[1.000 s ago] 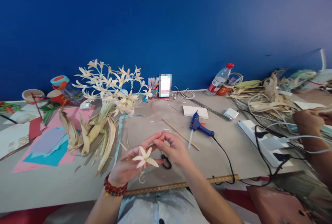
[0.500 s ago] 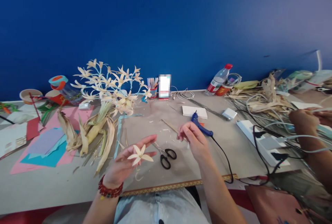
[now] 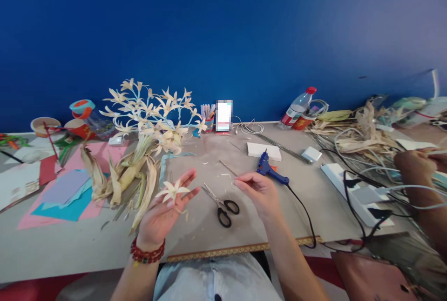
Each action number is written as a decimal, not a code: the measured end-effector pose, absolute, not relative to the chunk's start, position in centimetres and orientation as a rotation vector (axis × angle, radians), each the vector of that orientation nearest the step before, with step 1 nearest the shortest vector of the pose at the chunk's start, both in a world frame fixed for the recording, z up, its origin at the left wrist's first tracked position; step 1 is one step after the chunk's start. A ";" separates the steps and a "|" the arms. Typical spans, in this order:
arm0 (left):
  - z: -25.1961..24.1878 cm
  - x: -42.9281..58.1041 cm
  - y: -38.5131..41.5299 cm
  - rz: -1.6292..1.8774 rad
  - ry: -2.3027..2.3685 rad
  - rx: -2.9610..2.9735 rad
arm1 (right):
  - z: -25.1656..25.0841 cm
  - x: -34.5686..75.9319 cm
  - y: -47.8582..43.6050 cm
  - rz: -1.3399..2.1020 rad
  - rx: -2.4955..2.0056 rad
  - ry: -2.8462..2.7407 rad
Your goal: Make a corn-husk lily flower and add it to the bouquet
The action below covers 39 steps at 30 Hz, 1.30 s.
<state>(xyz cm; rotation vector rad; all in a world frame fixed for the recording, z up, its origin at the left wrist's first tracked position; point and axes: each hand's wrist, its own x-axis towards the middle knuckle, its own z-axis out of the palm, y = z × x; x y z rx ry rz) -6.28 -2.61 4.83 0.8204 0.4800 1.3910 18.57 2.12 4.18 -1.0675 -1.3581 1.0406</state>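
My left hand (image 3: 164,212), a red bead bracelet at its wrist, holds a small cream husk flower (image 3: 172,190) between its fingers, palm up. My right hand (image 3: 259,190) hovers over the table with thumb and fingers pinched together; what they hold is too small to make out. Black-handled scissors (image 3: 220,203) lie between my two hands. A thin wooden stick (image 3: 227,168) lies just beyond my right hand. A blue glue gun (image 3: 270,170) rests to the right of it, its black cord running toward the table edge.
A branch of cream husk flowers (image 3: 150,115) and loose corn husks (image 3: 122,177) lie at the left on coloured paper (image 3: 66,194). A phone (image 3: 223,116), a pen cup, a water bottle (image 3: 296,105) and a white pad (image 3: 263,150) stand further back. Another person's hands (image 3: 415,166) work at the right among cables and a power strip (image 3: 352,189).
My hands have parted: the right hand left the flower and moved right toward the stick and glue gun. The left hand carried the flower left and up. The scissors now show fully.
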 end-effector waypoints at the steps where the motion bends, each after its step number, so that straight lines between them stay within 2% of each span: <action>1: 4.9 -5.9 -2.5 1.373 0.462 0.810 | 4.5 18.2 1.8 1.009 -1.039 -1.415; 7: 5.4 -4.3 -2.7 1.283 0.409 0.750 | 7.1 16.2 0.1 0.687 -0.788 -1.761; 13: 5.5 -3.7 -3.0 1.238 0.400 0.722 | 7.8 14.8 0.2 0.530 -0.742 -1.775; 26: 4.8 -3.6 -3.0 1.222 0.428 0.691 | 7.5 13.2 0.1 1.007 -0.831 -1.979; 39: 5.0 -3.1 -2.9 1.220 0.425 0.621 | 7.1 12.4 -0.4 1.226 -0.908 -1.635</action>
